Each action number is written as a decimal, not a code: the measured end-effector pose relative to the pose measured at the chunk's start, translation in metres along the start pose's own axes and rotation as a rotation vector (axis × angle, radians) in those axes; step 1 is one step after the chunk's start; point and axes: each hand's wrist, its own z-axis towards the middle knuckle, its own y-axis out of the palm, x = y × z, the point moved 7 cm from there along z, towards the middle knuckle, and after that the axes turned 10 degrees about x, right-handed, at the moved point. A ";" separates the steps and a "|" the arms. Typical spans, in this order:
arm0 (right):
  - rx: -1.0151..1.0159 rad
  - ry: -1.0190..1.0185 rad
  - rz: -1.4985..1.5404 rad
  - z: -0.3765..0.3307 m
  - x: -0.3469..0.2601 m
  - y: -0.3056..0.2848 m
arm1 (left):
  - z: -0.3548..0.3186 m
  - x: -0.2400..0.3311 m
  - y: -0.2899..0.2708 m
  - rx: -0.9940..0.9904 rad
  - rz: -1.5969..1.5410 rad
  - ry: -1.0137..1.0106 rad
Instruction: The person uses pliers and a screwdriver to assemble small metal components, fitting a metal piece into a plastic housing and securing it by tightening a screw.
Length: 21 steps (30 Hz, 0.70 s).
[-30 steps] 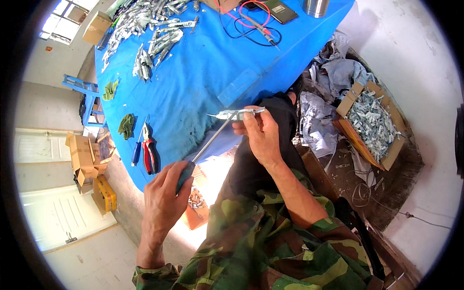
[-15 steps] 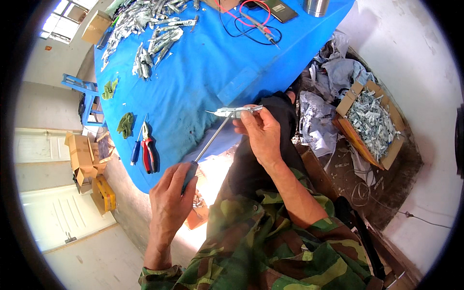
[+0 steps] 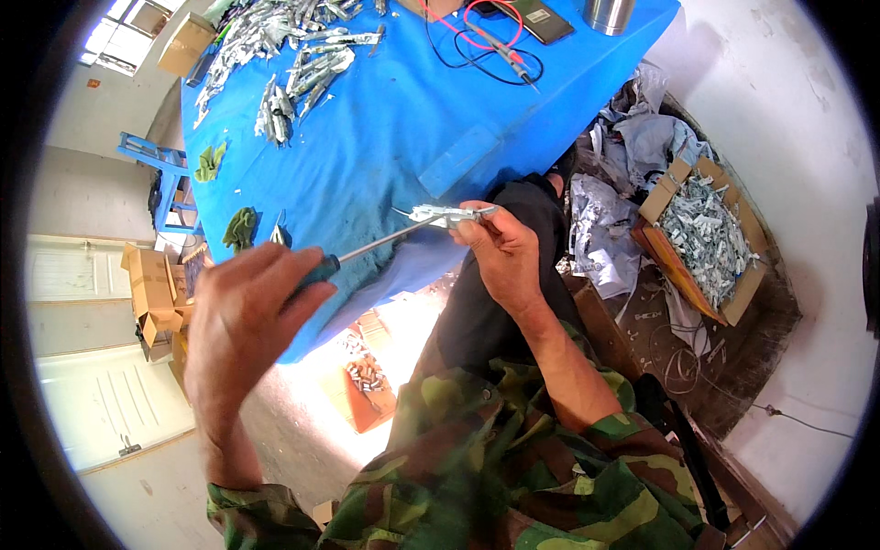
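Note:
My left hand (image 3: pixel 257 312) is closed around the dark handle of a screwdriver (image 3: pixel 383 244). The long metal shaft slants up to the right, and its tip meets a thin, silvery-white strip-like part (image 3: pixel 449 216). That part is pinched between the thumb and fingers of my right hand (image 3: pixel 502 257), above my right leg and close to the table edge. What exactly the part is, I cannot make out. My left hand hides most of the tools lying on the table's left side; only a pointed end (image 3: pixel 279 231) shows beside a green glove-like cloth (image 3: pixel 240 229).
The blue-covered table (image 3: pixel 394 137) holds a pile of similar silvery parts (image 3: pixel 266 46), red and black probe leads (image 3: pixel 500 50), a phone (image 3: pixel 536 20) and a metal cup (image 3: pixel 608 14). An open carton of scraps (image 3: pixel 701 229) stands right; another box (image 3: pixel 371 408) sits below.
My left hand has moved left and up, so the screwdriver lies flatter against the part and the pliers are now covered. My right hand has barely shifted.

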 end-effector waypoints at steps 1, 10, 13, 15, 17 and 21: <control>0.003 -0.014 0.015 0.000 0.000 -0.002 | 0.009 -0.004 -0.001 0.005 -0.016 0.002; -0.007 -0.044 -0.179 -0.001 0.003 -0.007 | 0.069 -0.015 -0.010 -0.117 -0.003 0.096; -0.003 0.013 -0.060 0.000 0.000 -0.003 | 0.073 -0.015 -0.011 -0.121 -0.032 0.078; 0.003 0.016 -0.013 0.004 0.000 -0.004 | 0.060 -0.008 -0.008 -0.089 -0.015 0.071; -0.006 0.034 -0.024 0.007 0.002 -0.006 | 0.041 -0.006 -0.004 -0.042 -0.028 -0.003; -0.022 0.061 -0.064 0.007 -0.003 -0.005 | 0.003 -0.003 0.007 0.037 -0.007 -0.065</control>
